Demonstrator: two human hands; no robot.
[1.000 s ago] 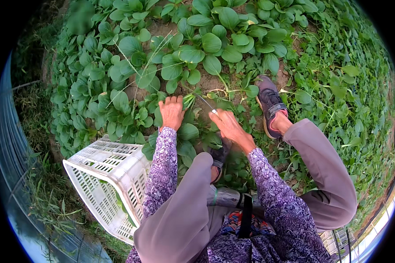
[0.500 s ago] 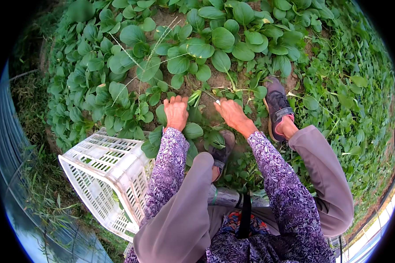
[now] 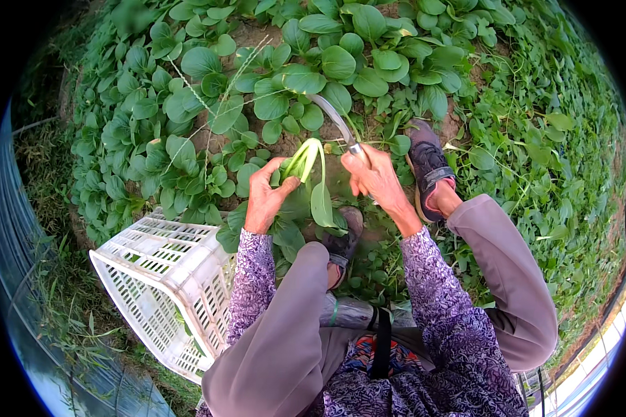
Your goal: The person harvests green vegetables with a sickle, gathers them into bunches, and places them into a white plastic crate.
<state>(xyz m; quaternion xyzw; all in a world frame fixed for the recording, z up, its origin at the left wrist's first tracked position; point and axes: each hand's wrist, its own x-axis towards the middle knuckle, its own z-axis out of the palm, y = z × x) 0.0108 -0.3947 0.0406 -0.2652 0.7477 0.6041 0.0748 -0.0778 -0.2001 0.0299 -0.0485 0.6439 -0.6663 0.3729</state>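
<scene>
My left hand [image 3: 266, 194] is closed round a leafy green plant [image 3: 305, 158], its pale cut base turned up and one stalk bent over with its leaf hanging down. Its other leaves spread below the hand. In my right hand [image 3: 379, 179] is a sickle [image 3: 337, 119], gripped by its handle, the curved grey blade pointing away and to the left. The blade stands apart from the held plant. Rooted leafy greens [image 3: 338, 62] with broad oval leaves grow just beyond both hands.
A white slatted plastic crate [image 3: 167, 257] lies tilted at my left, with some green inside. My shoes [image 3: 430, 160] stand among the plants. Low, dense greenery [image 3: 535, 160] covers the right side, and blue sheeting [image 3: 21, 229] runs along the far left.
The plant has come up off the ground in my left hand, its base now turned up. My right hand has shifted right and the sickle's blade now shows fully.
</scene>
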